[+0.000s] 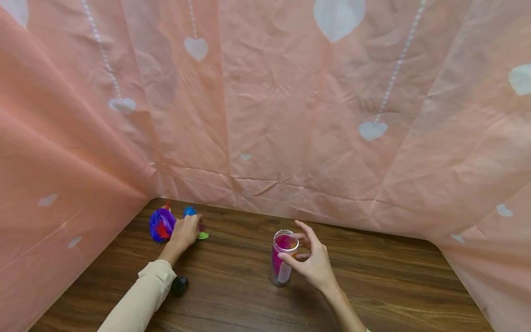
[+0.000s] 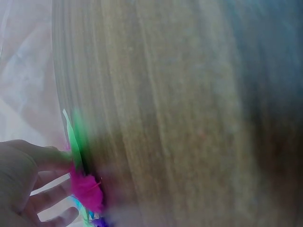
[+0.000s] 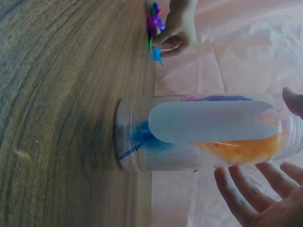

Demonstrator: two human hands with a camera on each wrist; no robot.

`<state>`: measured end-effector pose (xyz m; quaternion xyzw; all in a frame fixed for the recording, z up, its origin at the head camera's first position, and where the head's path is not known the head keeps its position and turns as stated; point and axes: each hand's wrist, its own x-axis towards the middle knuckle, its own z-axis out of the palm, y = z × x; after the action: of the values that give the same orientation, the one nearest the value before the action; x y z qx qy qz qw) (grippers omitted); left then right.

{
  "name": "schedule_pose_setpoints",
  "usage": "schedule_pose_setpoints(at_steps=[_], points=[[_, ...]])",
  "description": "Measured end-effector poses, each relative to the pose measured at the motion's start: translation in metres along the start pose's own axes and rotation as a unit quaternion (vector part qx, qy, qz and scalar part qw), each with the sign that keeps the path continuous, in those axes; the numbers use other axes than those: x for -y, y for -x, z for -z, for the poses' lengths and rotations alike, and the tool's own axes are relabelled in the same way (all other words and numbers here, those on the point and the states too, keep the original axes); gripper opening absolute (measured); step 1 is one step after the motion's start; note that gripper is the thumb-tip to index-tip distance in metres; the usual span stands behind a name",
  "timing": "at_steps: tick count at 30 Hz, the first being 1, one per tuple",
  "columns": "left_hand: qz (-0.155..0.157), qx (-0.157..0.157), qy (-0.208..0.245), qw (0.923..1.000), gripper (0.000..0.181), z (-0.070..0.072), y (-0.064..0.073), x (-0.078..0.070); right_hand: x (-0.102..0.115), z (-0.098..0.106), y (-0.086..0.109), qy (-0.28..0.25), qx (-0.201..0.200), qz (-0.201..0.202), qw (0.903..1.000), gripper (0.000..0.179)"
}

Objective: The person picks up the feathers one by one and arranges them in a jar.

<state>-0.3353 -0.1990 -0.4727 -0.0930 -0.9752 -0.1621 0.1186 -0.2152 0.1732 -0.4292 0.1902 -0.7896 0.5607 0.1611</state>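
Observation:
A clear jar point(image 1: 277, 265) stands upright on the wooden table, its mouth open and a pale label on its side. Magenta and orange feathers point(image 3: 246, 150) fill its upper part, with a blue feather point(image 3: 147, 137) near the bottom. My right hand point(image 1: 314, 263) holds the jar near its top, thumb in front and fingers around the far side. At the back left, my left hand point(image 1: 186, 230) reaches into a loose group of feathers, fingertips at a magenta feather point(image 2: 87, 191) and a green one point(image 2: 73, 142). Beside that hand lies a purple and red feather bunch point(image 1: 161, 226).
A small dark rounded object point(image 1: 179, 286) shows beside the left sleeve point(image 1: 151, 286). Pink cloth point(image 1: 274, 152) printed with white hearts hangs behind the table point(image 1: 232, 276) and along both its sides.

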Motion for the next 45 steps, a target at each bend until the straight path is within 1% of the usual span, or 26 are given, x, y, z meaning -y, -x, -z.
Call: schedule_pose_setpoints(at_steps=[11, 15, 19, 23, 26, 28, 33, 35, 37, 45], points=[[0.003, 0.001, 0.004, 1.0, 0.02, -0.001, 0.001, -0.002, 0.0, 0.001, 0.0, 0.001, 0.001, 0.006, 1.0, 0.081], [-0.002, -0.004, 0.002, 1.0, 0.018, 0.001, 0.003, -0.002, 0.001, 0.001, 0.0, 0.001, 0.003, 0.006, 1.0, 0.081], [-0.01, -0.013, 0.0, 0.9999, 0.02, 0.002, 0.004, -0.001, 0.001, 0.0, 0.0, 0.002, 0.002, 0.002, 1.0, 0.081], [-0.014, -0.017, 0.008, 0.9997, 0.021, 0.006, 0.004, -0.002, 0.002, 0.0, 0.0, 0.001, 0.002, -0.001, 1.0, 0.081], [-0.013, -0.015, 0.023, 0.9995, 0.022, 0.009, 0.004, -0.004, 0.002, 0.0, 0.0, 0.0, -0.001, -0.004, 1.0, 0.081], [-0.006, -0.013, 0.039, 0.9991, 0.024, 0.011, 0.004, -0.004, 0.002, 0.0, 0.001, 0.0, -0.002, -0.005, 1.0, 0.081], [0.006, -0.017, 0.098, 0.995, 0.027, 0.017, 0.006, -0.006, 0.002, -0.001, 0.001, -0.001, 0.0, -0.006, 1.0, 0.081], [0.004, -0.022, 0.116, 0.993, 0.027, 0.019, 0.006, -0.007, 0.002, -0.001, 0.001, -0.002, 0.001, -0.007, 1.0, 0.081], [-0.001, -0.024, 0.124, 0.992, 0.026, 0.021, 0.006, -0.008, 0.002, 0.0, 0.001, -0.003, 0.001, -0.008, 1.0, 0.081], [-0.018, -0.026, 0.129, 0.9911, 0.024, 0.029, 0.005, -0.012, 0.002, 0.001, 0.001, -0.002, 0.002, -0.005, 1.0, 0.081]])
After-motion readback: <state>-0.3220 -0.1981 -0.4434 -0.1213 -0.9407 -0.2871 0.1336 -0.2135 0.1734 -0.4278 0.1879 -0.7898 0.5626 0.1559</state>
